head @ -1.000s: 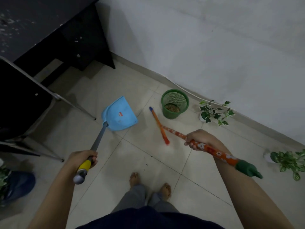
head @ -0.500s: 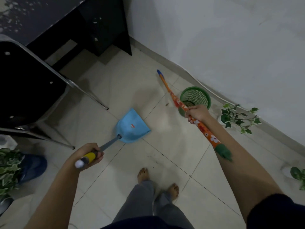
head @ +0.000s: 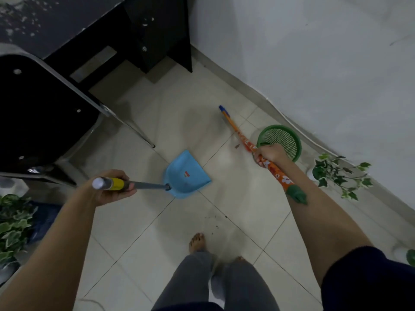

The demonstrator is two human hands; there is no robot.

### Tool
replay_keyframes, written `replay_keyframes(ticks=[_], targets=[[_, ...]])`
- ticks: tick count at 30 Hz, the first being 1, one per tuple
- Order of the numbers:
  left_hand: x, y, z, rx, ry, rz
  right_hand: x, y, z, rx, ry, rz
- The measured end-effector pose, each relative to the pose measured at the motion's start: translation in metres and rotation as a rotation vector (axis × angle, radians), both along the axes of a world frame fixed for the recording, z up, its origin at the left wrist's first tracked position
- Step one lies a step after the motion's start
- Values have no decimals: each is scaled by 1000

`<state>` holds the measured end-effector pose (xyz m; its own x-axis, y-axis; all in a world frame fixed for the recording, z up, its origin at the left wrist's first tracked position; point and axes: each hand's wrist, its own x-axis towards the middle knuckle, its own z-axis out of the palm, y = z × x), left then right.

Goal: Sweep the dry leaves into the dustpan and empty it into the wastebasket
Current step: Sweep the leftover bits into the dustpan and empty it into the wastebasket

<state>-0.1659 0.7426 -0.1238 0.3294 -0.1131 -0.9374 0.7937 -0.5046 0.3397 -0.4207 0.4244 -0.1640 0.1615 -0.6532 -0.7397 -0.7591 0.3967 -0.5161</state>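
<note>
Since a moment ago the light, stiff dustpan (head: pixel 187 176) has dropped nearer my feet, left hand (head: pixel 112 187) clenching its yellow grip, right hand (head: pixel 268 154) wrapped round the slim broom (head: pixel 241 135) mid-stick beside the wastebasket (head: pixel 279 140).

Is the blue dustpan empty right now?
Empty: the dustpan shows bare blue plastic inside, no leaves; only its small red sticker.
</note>
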Motion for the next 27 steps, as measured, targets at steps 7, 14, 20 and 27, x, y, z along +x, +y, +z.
replay_keyframes(ticks=[7, 14, 20, 27], targets=[[20, -14, 5, 86, 45, 14, 1, -22, -11, 105, -45, -37], [18, -32, 5, -96, -98, 317, 1, -62, -10, 298, -243, -186], [-13, -33, -14, -22, -234, 680, -7, -94, -4, 418, -613, -160], [-127, -105, 10, 32, -517, 586, -1, -118, -25, 256, -678, 384]])
